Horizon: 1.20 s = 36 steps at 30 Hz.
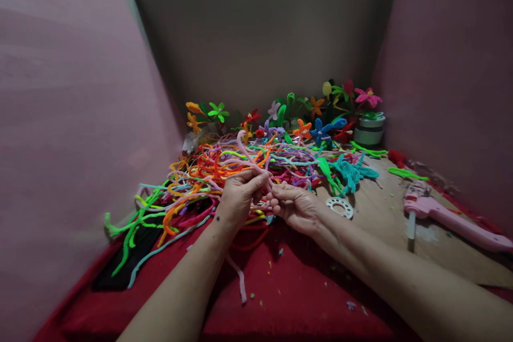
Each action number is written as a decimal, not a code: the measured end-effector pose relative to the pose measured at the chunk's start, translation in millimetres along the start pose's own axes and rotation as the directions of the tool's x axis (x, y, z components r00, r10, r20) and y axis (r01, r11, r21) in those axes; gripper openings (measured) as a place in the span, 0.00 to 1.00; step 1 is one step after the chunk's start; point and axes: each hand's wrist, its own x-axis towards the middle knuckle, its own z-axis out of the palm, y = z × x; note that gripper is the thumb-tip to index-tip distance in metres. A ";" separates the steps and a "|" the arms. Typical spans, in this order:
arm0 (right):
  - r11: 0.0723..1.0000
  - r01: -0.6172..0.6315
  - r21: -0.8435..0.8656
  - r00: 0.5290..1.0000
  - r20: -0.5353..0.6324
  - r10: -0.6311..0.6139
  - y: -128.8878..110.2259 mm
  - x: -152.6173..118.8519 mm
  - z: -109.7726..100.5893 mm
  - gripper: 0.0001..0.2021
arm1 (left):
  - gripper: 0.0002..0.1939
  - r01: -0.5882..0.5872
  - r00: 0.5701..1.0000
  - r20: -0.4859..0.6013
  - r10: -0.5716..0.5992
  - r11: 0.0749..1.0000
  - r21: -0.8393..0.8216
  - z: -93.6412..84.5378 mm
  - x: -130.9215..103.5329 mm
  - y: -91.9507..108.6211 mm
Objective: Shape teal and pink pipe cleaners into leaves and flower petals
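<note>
A: State the location of the work item.

B: The pale pink strand (249, 157) is at the centre of the view, in front of the pile of fuzzy stems (204, 168). Its far end curls over.

A: State the condition of each hand.

B: The left hand (239, 192) pinches the strand between thumb and forefinger. The right hand (298, 207) is just beside it, thumb and fingertips pressed together on the near part of the strand.

A: Identify the items to the right.

B: A white ring (348, 211) with holes lies near the right wrist, on a brown board (377, 206). The pink glue gun (452, 219) rests farther right, a pale stick at its side. A turquoise fuzzy piece (350, 171) lies beyond the ring.

A: Identify the rear and front areas.

B: Fuzzy flowers (319, 129) stand behind the pile, with a pale green container (368, 135) at their right. Red cloth (296, 299) covers the front of the worktop, with small scraps scattered over it
</note>
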 end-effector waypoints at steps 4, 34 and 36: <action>0.996 0.046 -0.081 0.998 -0.027 -0.049 2.1 -1.8 1.5 0.02 | 0.10 -0.091 0.992 -0.077 0.098 0.992 0.091 7.4 -4.1 2.1; 0.968 0.141 -0.208 0.989 0.080 -0.127 -0.2 -2.2 -0.4 0.08 | 0.11 -0.111 0.985 -0.113 0.128 0.983 0.146 8.6 -5.9 4.6; 0.952 0.162 -0.261 0.984 0.109 -0.137 -1.3 -2.4 -1.2 0.10 | 0.11 -0.096 0.988 -0.101 0.113 0.982 0.161 9.3 -6.5 6.4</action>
